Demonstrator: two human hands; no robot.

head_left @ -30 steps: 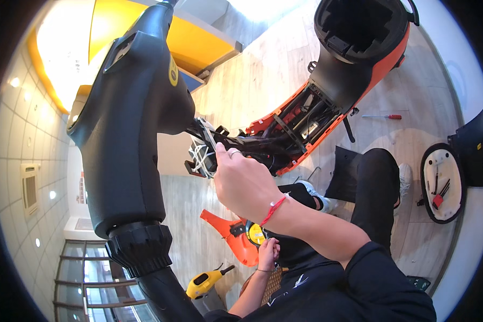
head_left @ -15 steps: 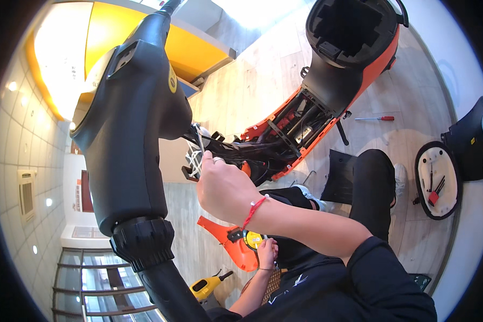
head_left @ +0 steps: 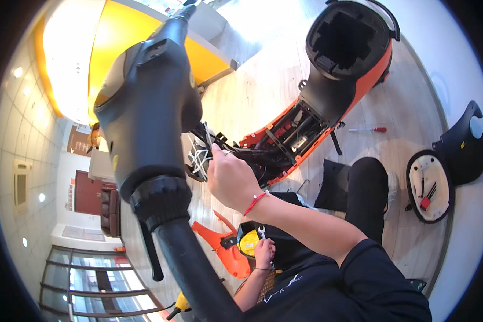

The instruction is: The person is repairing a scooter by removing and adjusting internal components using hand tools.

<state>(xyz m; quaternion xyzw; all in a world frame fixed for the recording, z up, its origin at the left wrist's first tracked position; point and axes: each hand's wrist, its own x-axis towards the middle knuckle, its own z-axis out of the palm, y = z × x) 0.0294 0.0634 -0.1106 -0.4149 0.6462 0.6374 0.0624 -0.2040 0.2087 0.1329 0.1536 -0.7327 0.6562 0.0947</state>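
Note:
A black scooter handlebar cover (head_left: 153,118) with a ribbed collar looms close on the left. Behind it, white cable ties or wires (head_left: 199,161) hang in a tangle by the front column. My right hand (head_left: 233,182), wearing a red cord bracelet, is closed beside them, pinching a slim silver tool (head_left: 209,134) whose far end is hidden among the cables. Lower down, my left hand (head_left: 264,252) grips an open-end wrench (head_left: 261,231), its jaw pointing up, in front of a round yellow piece (head_left: 248,244). The orange scooter body (head_left: 373,72) stretches beyond, its frame and wiring (head_left: 298,139) uncovered.
A red-handled screwdriver (head_left: 380,129) lies on the wood floor. To the right, an upturned oval seat (head_left: 432,201) holds small tools. A black panel (head_left: 331,180) rests near my knee; an orange panel (head_left: 233,261) lies below. A yellow counter (head_left: 129,32) stands at far left.
The handlebar cover appears shifted and turned to the right, and a lever now shows beneath it. My right hand stays at the cables. The wrench in my left hand has come into clear view.

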